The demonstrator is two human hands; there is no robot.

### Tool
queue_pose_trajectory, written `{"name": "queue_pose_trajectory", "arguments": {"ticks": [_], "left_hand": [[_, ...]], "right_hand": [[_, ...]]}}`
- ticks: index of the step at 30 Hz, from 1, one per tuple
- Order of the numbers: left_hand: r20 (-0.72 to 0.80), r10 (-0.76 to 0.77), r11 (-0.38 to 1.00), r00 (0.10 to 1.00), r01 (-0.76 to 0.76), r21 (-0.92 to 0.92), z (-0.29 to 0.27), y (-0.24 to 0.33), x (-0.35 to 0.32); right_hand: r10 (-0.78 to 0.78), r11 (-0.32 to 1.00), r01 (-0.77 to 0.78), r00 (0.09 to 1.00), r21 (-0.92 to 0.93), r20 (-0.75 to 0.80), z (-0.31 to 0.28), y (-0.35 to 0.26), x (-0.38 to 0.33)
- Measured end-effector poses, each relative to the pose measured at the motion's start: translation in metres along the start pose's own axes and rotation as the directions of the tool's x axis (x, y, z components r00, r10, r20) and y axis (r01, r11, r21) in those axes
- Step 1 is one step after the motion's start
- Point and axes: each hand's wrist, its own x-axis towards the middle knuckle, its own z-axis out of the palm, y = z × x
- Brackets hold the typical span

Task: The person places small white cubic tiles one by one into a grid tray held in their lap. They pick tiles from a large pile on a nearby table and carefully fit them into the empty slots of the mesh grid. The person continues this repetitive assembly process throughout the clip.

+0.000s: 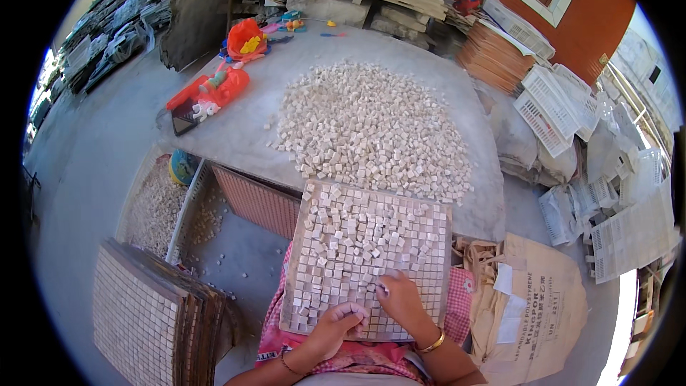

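Observation:
A square grid tray [289, 307] rests on my lap, its near part mostly filled with small pale stone cubes [400, 209] set in rows. Loose cubes lie scattered over its upper and middle part. My left hand [341, 327] is over the tray's near edge, fingers curled in toward the thumb. Just right of it, my right hand [401, 302] bends its fingers down at the cubes in the tray's lower middle. Whatever either hand's fingertips hold is too small or hidden to make out. Beyond the tray, a big heap of loose cubes [364, 125] spreads across a grey slab table [246, 132].
Filled grid trays [136, 314] stand stacked at the lower left. Behind them is a white crate [153, 204] of small pieces. A phone [184, 120] and red bags [245, 39] lie on the table. A brown paper sack [550, 307] and white plastic baskets [547, 114] are on the right.

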Motion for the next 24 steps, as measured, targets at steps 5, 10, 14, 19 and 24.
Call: {"name": "queue_pose_trajectory", "arguments": {"ticks": [5, 10, 14, 19, 24], "left_hand": [[0.048, -0.158, 0.955, 0.986, 0.165, -0.248, -0.002, -0.013, 0.002], [-0.057, -0.330, 0.863, 0.942, 0.277, -0.422, 0.023, -0.003, 0.000], [0.138, -0.342, 0.865, 0.930, 0.368, -0.341, 0.001, -0.020, 0.005], [0.174, -0.369, 0.836, 0.913, 0.408, -0.367, -0.006, -0.024, 0.001], [0.136, -0.358, 0.861, 0.924, 0.383, -0.335, -0.001, -0.019, 0.000]], "right_hand": [[-0.031, 0.987, 0.032, 0.999, 0.158, -0.010, -0.015, -0.004, -0.005], [-0.123, 0.939, 0.041, 0.967, 0.340, 0.223, -0.048, -0.049, -0.026], [-0.080, 0.990, 0.083, 0.996, 0.116, -0.032, -0.033, -0.014, -0.013], [-0.051, 0.999, 0.050, 0.998, 0.019, 0.033, -0.009, -0.005, -0.004], [-0.033, 0.999, 0.034, 0.999, 0.013, -0.013, 0.002, -0.006, -0.004]]}}
